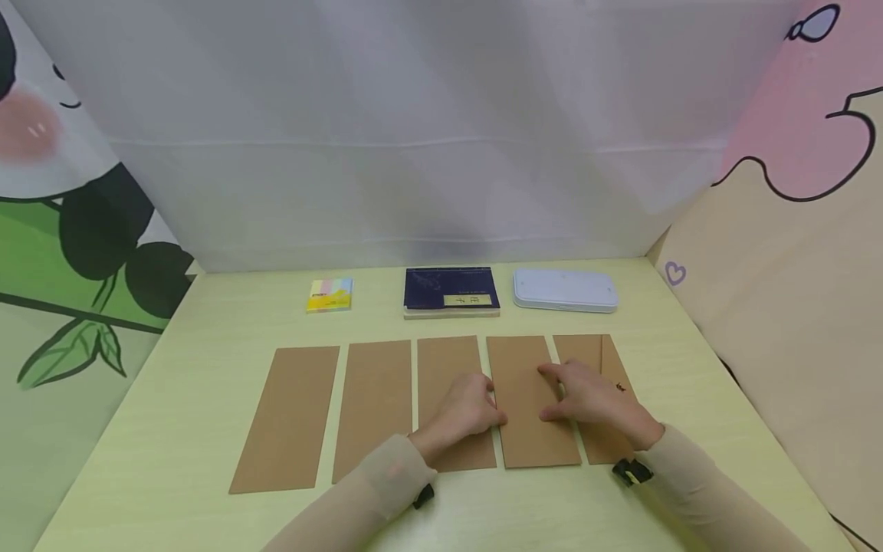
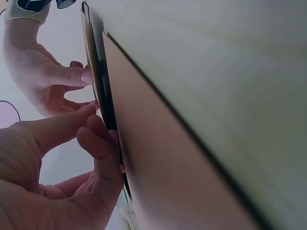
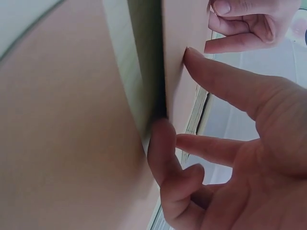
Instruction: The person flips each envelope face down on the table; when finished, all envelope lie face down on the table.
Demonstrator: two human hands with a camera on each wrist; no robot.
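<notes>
Both hands are at one tall brown cardboard panel (image 1: pixel 522 441), fourth from the left in a side-by-side row. My left hand (image 1: pixel 464 410) grips its left edge, thumb on the face and a bent finger at the side. My right hand (image 1: pixel 595 395) holds the opposite long edge; in the right wrist view its thumb lies on the panel (image 3: pixel 184 24) and a fingertip tucks in at the edge. A dark gap shows beneath that edge. The third panel (image 2: pixel 158 143) lies under my left wrist. My right forearm crosses the rightmost panel (image 1: pixel 578 349), which bears a line and small dark mark.
Two more brown panels, the leftmost (image 1: pixel 290 418) and the second (image 1: pixel 375 391), lie on the pale table (image 1: pixel 159 429). Along the back are sticky notes (image 1: pixel 330 295), a dark blue book (image 1: pixel 441 287) and a pale blue case (image 1: pixel 566 290). A white curtain (image 1: pixel 428 153) hangs behind.
</notes>
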